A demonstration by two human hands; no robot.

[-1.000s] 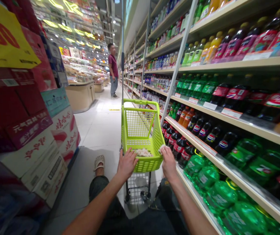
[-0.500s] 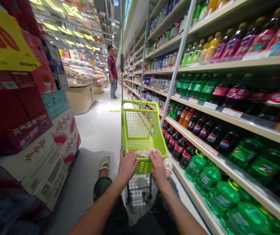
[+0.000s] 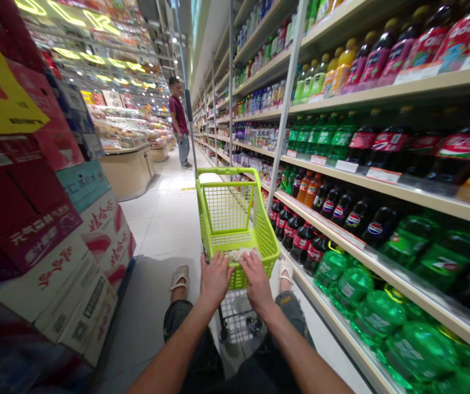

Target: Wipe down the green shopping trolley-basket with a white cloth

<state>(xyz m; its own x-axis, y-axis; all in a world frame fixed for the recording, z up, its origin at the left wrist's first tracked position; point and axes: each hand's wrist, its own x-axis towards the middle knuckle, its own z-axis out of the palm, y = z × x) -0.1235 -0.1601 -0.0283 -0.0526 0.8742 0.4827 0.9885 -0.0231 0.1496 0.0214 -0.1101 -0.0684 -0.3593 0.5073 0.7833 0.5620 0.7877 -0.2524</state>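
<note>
A small lime-green shopping cart (image 3: 215, 235) with a lattice basket stands in front of me, between my legs. My left hand (image 3: 215, 278) is on the left part of its near rim, fingers hooked over the edge and thumb out to the side. On the same rim, close by to the right, my right hand (image 3: 255, 280) is curled over the edge. A whitish, lumpy thing (image 3: 237, 254) shows in the basket just beyond my fingers; its kind is unclear. A thin grey pole (image 3: 188, 109) rises from the cart's left side.
Shelves of drinks (image 3: 383, 180) run along the right, with large green bottles (image 3: 383, 317) at the bottom. Stacked cartons (image 3: 54, 262) stand close on the left. Further up the aisle are a person (image 3: 178, 123) and a display counter (image 3: 126, 172).
My right hand has slid left along the cart's rim, closer to my left hand. The view has turned slightly, and the pole now leans left in it. Both hands stay on the cart.
</note>
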